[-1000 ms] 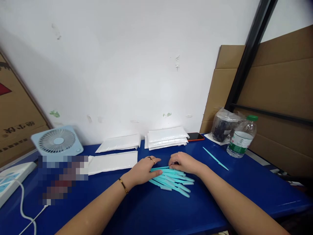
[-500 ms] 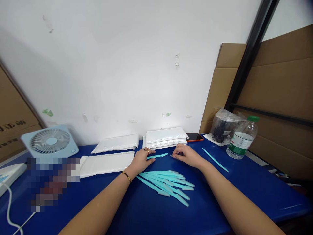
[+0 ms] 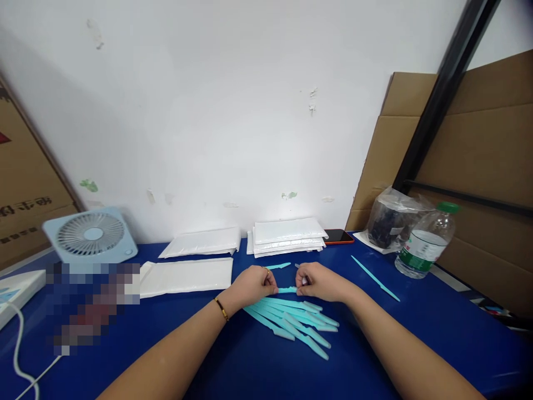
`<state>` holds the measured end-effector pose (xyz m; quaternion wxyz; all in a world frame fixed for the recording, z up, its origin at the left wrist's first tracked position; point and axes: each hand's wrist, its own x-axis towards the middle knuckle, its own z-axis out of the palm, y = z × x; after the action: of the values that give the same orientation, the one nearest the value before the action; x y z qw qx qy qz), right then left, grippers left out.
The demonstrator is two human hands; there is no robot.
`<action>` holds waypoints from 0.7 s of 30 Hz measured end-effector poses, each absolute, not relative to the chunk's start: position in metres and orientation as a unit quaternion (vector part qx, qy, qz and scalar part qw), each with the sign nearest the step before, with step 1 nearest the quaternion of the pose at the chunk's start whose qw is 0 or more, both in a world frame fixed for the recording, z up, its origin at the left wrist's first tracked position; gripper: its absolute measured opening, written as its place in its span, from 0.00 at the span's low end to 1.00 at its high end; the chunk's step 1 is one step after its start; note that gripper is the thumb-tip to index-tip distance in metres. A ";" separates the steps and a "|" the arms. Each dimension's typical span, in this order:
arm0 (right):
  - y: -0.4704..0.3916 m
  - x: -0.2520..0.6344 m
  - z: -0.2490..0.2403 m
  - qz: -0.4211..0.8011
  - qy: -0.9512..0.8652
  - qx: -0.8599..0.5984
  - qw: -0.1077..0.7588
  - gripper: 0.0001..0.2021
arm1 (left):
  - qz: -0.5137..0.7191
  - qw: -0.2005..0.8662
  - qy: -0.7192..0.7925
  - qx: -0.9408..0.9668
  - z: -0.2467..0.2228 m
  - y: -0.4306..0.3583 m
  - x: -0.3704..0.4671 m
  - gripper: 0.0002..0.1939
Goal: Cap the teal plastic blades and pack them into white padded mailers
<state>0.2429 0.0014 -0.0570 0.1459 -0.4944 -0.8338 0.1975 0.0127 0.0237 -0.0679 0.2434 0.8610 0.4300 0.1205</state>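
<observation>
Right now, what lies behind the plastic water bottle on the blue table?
Behind the water bottle sits a clear plastic bag with dark contents, and behind that, cardboard sheets lean upright. What the bag holds cannot be told, and the bottle covers its right side.

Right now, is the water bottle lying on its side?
No, the water bottle stands upright on the blue table, green cap on top, beside the plastic bag.
</observation>
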 end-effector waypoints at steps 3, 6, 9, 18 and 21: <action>0.012 0.255 -0.057 0.161 -0.800 -0.547 0.188 0.05 | 0.174 0.161 0.466 0.852 -0.064 0.030 0.007 0.09; 0.013 0.266 -0.052 0.164 -0.775 -0.574 0.207 0.07 | 0.203 0.134 0.480 0.843 -0.061 0.033 0.004 0.07; 0.005 0.268 -0.047 0.224 -0.801 -0.530 0.165 0.08 | 0.212 0.160 0.447 0.854 -0.061 0.029 0.006 0.09; -0.009 0.250 -0.050 0.285 -0.832 -0.471 0.075 0.05 | 0.092 0.289 0.377 0.875 -0.060 0.009 0.019 0.13; -0.010 0.247 -0.049 0.277 -0.827 -0.483 0.079 0.04 | 0.089 0.279 0.397 0.870 -0.062 0.009 0.018 0.15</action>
<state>0.2471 -0.0099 -0.0486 0.0793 -0.4828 -0.8271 0.2768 0.0181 0.0091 -0.0617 0.2791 0.8697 0.3972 0.0893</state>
